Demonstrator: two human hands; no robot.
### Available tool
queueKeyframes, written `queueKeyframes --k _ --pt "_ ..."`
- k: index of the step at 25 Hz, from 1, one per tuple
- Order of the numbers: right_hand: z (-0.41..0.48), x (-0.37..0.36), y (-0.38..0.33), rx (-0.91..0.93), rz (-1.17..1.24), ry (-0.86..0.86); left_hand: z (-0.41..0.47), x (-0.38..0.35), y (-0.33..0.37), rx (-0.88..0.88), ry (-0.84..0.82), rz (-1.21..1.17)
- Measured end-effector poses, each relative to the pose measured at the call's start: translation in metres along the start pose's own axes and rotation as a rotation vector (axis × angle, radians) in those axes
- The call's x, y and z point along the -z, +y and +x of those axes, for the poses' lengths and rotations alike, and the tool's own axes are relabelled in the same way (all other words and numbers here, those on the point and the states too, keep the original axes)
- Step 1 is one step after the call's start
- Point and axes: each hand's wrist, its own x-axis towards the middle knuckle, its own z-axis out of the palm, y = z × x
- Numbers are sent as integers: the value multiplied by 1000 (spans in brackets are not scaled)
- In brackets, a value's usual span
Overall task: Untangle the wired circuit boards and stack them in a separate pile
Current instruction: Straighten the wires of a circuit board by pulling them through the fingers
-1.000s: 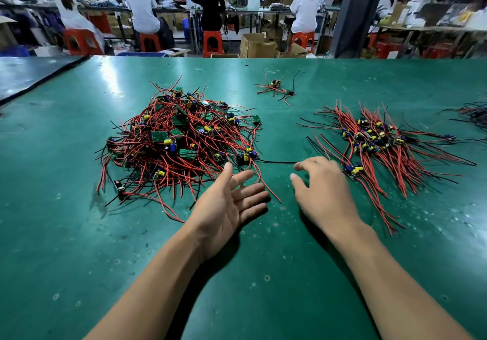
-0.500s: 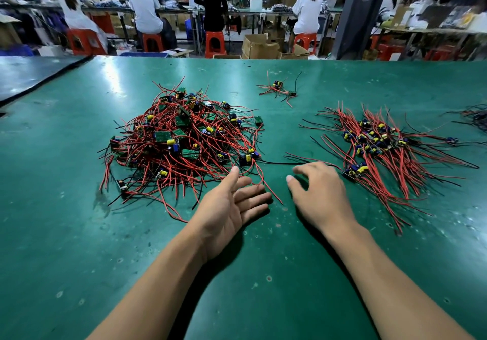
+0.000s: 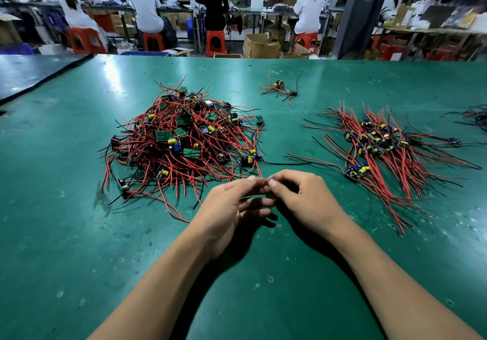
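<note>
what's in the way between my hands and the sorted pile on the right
Nothing tall. Between the left hand and right hand and the sorted pile lies bare table, crossed only by loose wire ends lying flat. The red wire at the fingertips runs back into the tangled pile, which may snag it.

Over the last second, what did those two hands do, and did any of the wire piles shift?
The left hand, open palm-up before, and the right hand, flat near the sorted pile, came together in the middle; their fingers now seem to pinch the end of a red wire trailing from the tangled heap. Both piles and the small cluster behind stayed put.
</note>
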Motion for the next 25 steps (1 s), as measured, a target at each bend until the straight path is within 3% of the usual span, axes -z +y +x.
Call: queueKeyframes --k 3,9,14,18,21,25 --pt "4 5 5 -39 48 112 -5 3 3 -39 -64 5" --pt "0 1 6 106 -162 -25 -13 9 5 62 -378 114" --pt "-1 0 5 153 -174 -49 -11 10 2 65 -442 107" --pt "1 -4 3 106 -80 34 -12 9 2 83 -419 83" --pt "5 -1 3 -84 40 193 -12 4 4 83 -311 53" --pt "10 4 -1 -256 586 183 -8 0 3 103 -129 -84"
